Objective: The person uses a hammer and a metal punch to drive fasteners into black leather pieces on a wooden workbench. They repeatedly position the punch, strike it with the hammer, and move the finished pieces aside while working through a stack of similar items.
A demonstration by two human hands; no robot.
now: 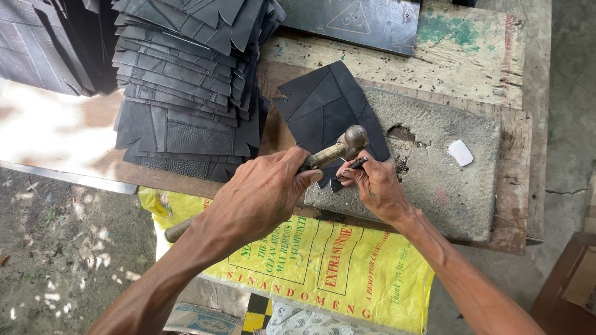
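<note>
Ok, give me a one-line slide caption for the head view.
Left hand grips hammer, right hand steadies punch on dark leather piece atop stone slab.

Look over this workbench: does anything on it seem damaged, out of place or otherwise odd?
The grey stone slab has a chipped, crumbling hollow near the top, just beyond the hammer in the left hand. The right hand holds a punch on the black leather piece.
</note>
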